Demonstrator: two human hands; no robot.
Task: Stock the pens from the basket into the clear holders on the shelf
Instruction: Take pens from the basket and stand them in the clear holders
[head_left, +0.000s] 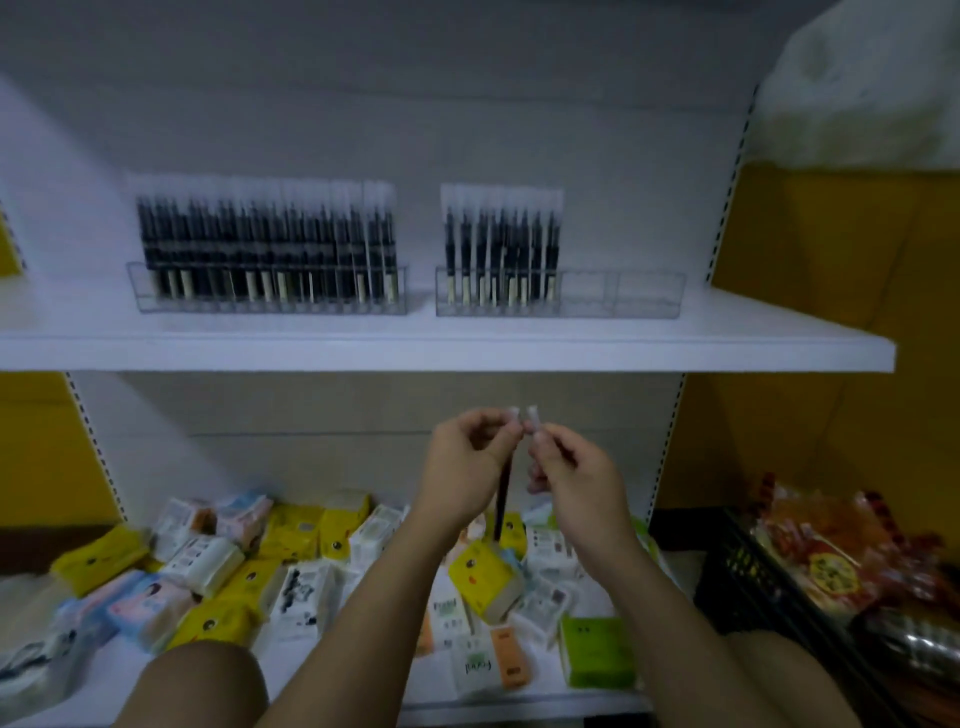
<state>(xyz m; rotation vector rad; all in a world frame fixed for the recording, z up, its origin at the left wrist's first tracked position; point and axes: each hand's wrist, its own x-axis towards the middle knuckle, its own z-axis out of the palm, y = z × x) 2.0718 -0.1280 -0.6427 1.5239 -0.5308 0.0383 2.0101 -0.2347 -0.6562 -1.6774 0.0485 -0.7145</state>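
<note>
Pinching pens (503, 499) by the tops, left hand (467, 460) and right hand (576, 470) meet below the shelf (415, 353).

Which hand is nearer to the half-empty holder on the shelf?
Right. The right hand is below the holder, roughly under its empty end. The left hand is at the same height but farther to the left.

pens (267, 244) black (white caps) | shelf (447, 351) white | packets (485, 577) yellow
</note>
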